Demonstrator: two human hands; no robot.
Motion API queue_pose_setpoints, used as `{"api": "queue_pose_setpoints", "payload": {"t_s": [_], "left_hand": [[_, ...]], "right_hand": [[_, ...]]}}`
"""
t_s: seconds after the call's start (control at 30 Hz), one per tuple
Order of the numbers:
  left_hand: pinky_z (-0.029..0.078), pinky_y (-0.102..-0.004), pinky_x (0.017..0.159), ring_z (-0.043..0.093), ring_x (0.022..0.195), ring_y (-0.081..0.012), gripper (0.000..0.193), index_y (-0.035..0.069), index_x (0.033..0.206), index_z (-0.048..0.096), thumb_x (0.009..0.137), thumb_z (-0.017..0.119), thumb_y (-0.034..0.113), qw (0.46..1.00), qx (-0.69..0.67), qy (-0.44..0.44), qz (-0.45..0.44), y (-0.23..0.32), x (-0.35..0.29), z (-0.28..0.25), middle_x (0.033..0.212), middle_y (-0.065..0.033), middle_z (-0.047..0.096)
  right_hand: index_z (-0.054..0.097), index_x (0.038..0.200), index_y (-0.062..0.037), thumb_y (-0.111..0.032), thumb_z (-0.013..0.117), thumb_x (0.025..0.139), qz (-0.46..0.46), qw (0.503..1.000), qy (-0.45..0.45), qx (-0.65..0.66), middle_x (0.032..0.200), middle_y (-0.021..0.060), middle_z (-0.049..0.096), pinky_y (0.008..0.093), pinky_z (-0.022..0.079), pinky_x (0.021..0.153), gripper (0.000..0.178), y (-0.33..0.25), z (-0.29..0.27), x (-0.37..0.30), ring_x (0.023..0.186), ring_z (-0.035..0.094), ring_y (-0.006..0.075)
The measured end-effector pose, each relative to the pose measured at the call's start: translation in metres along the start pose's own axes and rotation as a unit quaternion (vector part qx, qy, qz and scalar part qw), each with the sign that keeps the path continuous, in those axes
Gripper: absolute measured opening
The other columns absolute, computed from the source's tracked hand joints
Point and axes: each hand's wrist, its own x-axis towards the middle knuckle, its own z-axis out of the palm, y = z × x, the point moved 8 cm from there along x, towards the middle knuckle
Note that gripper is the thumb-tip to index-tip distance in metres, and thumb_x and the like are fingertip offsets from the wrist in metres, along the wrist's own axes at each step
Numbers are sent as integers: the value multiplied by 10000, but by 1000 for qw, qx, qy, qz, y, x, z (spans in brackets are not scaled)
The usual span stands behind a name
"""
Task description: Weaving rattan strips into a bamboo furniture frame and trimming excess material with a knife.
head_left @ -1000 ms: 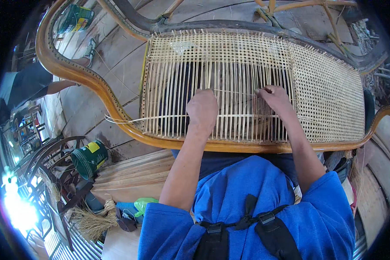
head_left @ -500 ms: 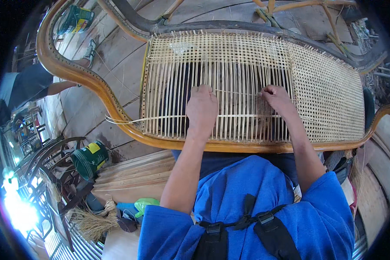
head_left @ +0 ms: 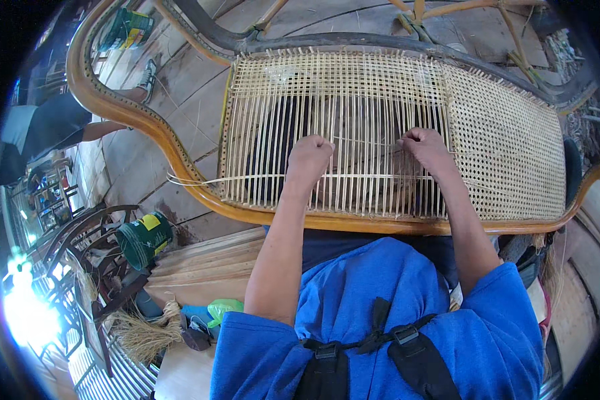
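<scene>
A curved wooden chair frame [head_left: 170, 148] lies across my lap, with a panel of pale woven cane [head_left: 507, 140] filling its right part. Left of that, upright cane strands run in parallel, crossed closely only at the top. My left hand [head_left: 309, 160] is closed in a pinch over these uprights. To its right, my right hand [head_left: 428, 150] pinches too, fingertips together. Between them stretches a thin cane strand [head_left: 363, 141], one end at each hand's fingers. Lower down, a pair of strands [head_left: 247, 177] crosses the uprights, its loose ends past the frame's left rail.
A green bucket [head_left: 143, 240] stands on the left beside dark curved chair parts. Wooden boards [head_left: 207, 263] and a bundle of loose fibre [head_left: 147, 333] lie below it. Another person's leg [head_left: 103, 130] shows at far left. A second green bucket [head_left: 125, 30] is farther back.
The view has shifted slightly. My left hand has tilted a little and moved slightly down, its fist still closed. My right hand stays nearly in place, still pinching.
</scene>
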Motion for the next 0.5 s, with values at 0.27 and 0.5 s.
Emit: {"api": "queue_pose_setpoints", "payload": {"t_s": [0.27,0.5], "left_hand": [[485,-380,641,616,686,-307,180,31,808,644,798,555,188,958,168,180,147,23,-18,-2,770,-158,636],[512,-386,506,609,638,-294,126,59,748,564,833,545,150,872,374,240,204,59,-42,18,829,-123,563]], "right_hand": [[653,848,11,-216,616,819,-14,999,-14,26,682,106,605,299,435,596,231,4,1,2,615,540,172],[669,935,-103,-342,570,846,17,993,18,-115,859,130,658,374,474,698,274,12,9,10,789,614,290]]}}
